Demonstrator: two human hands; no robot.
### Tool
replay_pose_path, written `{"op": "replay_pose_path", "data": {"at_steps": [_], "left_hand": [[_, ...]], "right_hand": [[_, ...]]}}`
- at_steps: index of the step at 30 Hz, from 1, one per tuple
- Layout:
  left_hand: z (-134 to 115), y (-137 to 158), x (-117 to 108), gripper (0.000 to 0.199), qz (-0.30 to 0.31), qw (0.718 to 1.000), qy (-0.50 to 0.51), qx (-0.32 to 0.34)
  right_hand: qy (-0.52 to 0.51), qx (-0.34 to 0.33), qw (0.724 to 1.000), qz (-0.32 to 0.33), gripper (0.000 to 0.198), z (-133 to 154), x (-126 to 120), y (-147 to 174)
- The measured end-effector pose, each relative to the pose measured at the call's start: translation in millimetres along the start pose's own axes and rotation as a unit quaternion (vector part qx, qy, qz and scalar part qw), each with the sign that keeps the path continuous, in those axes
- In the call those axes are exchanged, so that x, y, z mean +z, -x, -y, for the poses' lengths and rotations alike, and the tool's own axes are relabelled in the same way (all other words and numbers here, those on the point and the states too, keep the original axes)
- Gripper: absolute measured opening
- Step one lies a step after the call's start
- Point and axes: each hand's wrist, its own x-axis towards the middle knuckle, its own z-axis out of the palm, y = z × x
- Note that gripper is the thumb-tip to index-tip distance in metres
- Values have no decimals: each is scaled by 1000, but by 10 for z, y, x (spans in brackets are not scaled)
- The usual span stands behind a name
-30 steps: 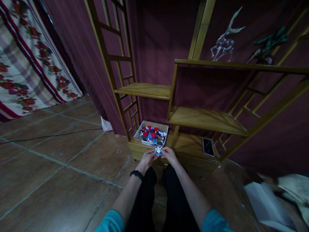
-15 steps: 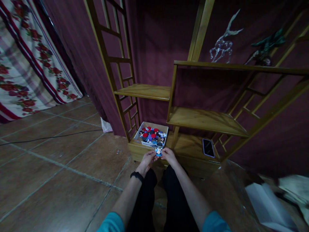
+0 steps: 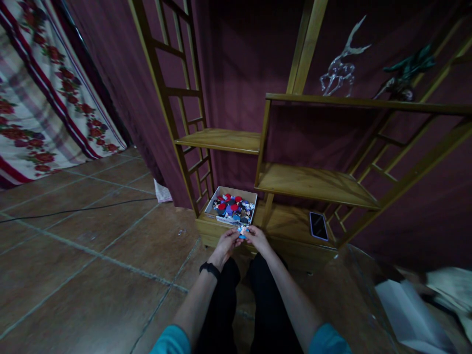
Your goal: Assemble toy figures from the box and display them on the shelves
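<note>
Between my two hands is a small figurine (image 3: 243,231), white and pinkish with a blue base. The fingers of my left hand (image 3: 227,243) are closed on its left side, and those of my right hand (image 3: 257,237) pinch its right side. Just beyond the hands, an open white cardboard box (image 3: 218,221) sits on the low wooden shelf. Heaped in it are many small pieces (image 3: 234,207) in red, purple, blue, black and white. Finer details of the figurine are too small to make out.
A phone (image 3: 318,226) lies on the low shelf (image 3: 283,221) to the right. Above stand a clear deer figure (image 3: 339,69) and a dark green ornament (image 3: 407,73). A black cable (image 3: 81,209) crosses the tiled floor. A white sheet-like object (image 3: 409,314) lies at lower right.
The figurine has shifted very slightly in my fingers, its turn barely different. Both hands stay in nearly the same place.
</note>
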Motion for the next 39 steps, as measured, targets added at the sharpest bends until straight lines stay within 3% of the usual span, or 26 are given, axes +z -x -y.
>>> {"op": "replay_pose_path", "data": {"at_steps": [17,39], "left_hand": [[-25,24,39,38,51,998,-25,10],[12,-12,16,39,41,999,-13,21]], "right_hand": [[3,-12,1000,-12,26,-32,-11,-2],[4,-3,1000,-11,30,31,-23,23]]}}
